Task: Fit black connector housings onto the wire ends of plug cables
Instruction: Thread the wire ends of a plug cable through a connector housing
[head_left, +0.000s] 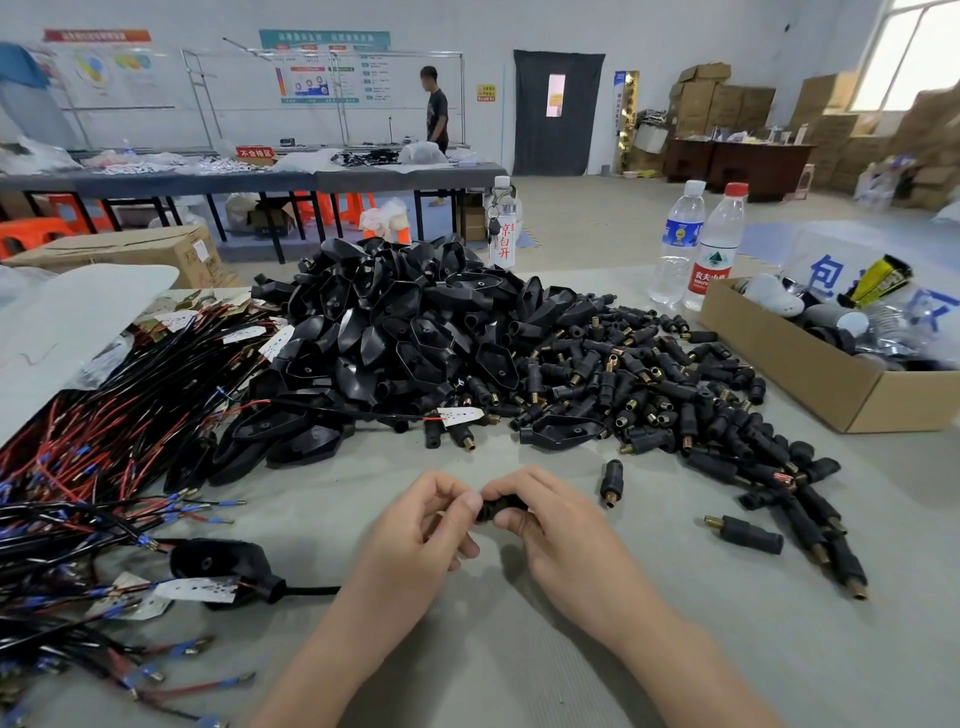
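Both hands on black connector housing (500, 506)
I'm watching right hand (561, 535) wrapping it, nearside of the housing pile (415, 332); long axis pointing left, left hand (421, 525) pinching that end.

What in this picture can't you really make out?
All in the head view:
Black part, pinched between the left hand and right hand: fingers cover most of it, so I cannot tell whether a wire is in it.
Wire bundle: cut off by the left edge.
Cardboard box: cut off by the right edge.
Wall posters: too small and blurred to read.
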